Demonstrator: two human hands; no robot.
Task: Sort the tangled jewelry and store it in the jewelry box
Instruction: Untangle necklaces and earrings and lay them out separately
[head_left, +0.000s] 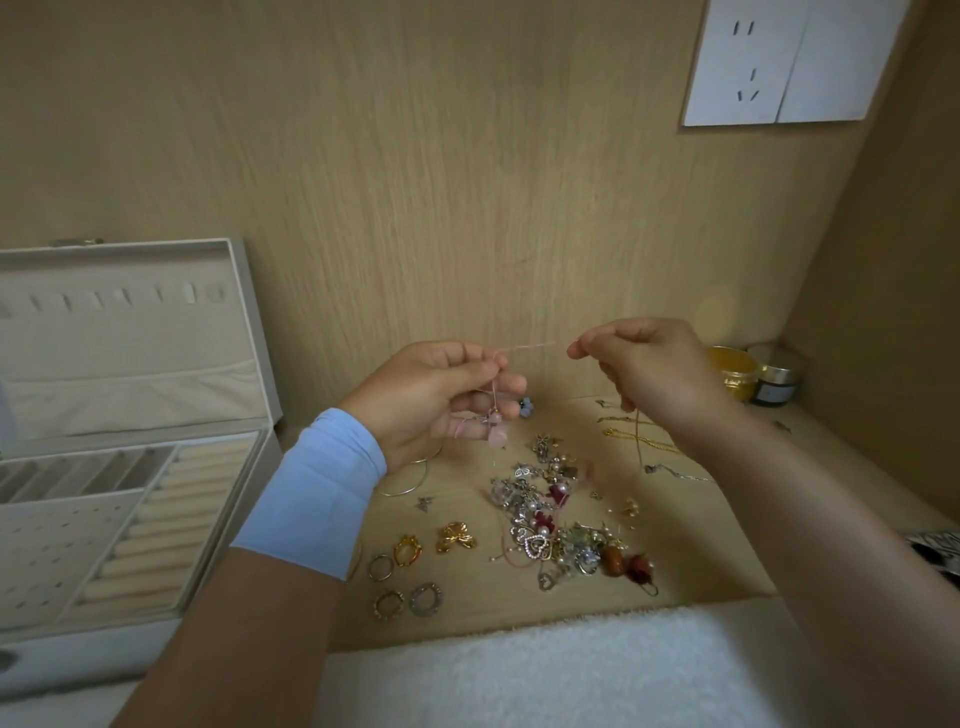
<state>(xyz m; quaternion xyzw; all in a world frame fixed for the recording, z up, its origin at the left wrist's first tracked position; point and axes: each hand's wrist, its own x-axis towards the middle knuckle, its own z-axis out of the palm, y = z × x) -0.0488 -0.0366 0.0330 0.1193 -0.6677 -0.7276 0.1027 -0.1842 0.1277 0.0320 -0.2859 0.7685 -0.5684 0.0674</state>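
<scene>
The jewelry box (130, 467) stood left of my left hand (441, 395). Below both hands the jewelry heap (550, 519) lay on the table (467, 613), rings (405, 577) beside my left forearm, jars (753, 374) right of my right hand (644, 364), towel (545, 670) nearest me.

The pale wooden tabletop (467, 623) is carrying an open jewelry box (119, 374) at the left. A tangled pile (550, 525) of charms, pearls and beads is lying in the middle. Four rings (426, 598) and a gold bow piece (456, 538) are lying apart just left of it, with a thin silver bangle (402, 492) farther back. Gold chains (644, 439) are lying to the right. A gold jar (735, 371) and a dark jar (776, 382) are standing side by side in the back right corner. A white towel (545, 670) is covering the near edge.
</scene>
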